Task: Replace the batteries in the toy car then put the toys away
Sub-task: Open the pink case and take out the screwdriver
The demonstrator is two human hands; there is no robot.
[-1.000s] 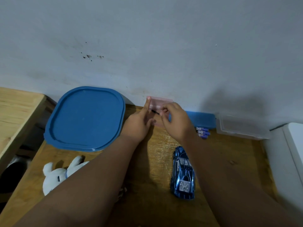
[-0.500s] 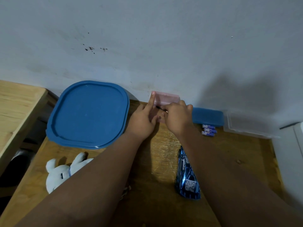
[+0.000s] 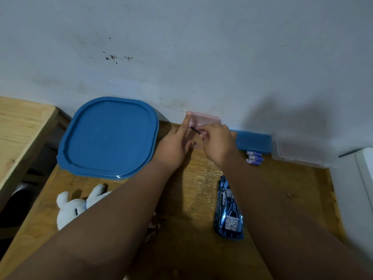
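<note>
Both hands have barely shifted. Right hand (image 3: pixel 217 144) fingers pinch a thin black tool (image 3: pixel 195 130) at the pink case (image 3: pixel 203 120); left hand (image 3: pixel 173 146) steadies it, forefinger extended. Toy car (image 3: pixel 229 211) lies behind the right wrist, lengthwise toward the wall, batteries (image 3: pixel 254 157) beside.

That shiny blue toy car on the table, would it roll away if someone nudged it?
Probably, if pushed lengthwise: the toy car seems to sit upright on its wheels on the flat wooden table, though the wheels are barely visible. Its glossy body may be slippery to grip. It looks small, so likely light.
</note>
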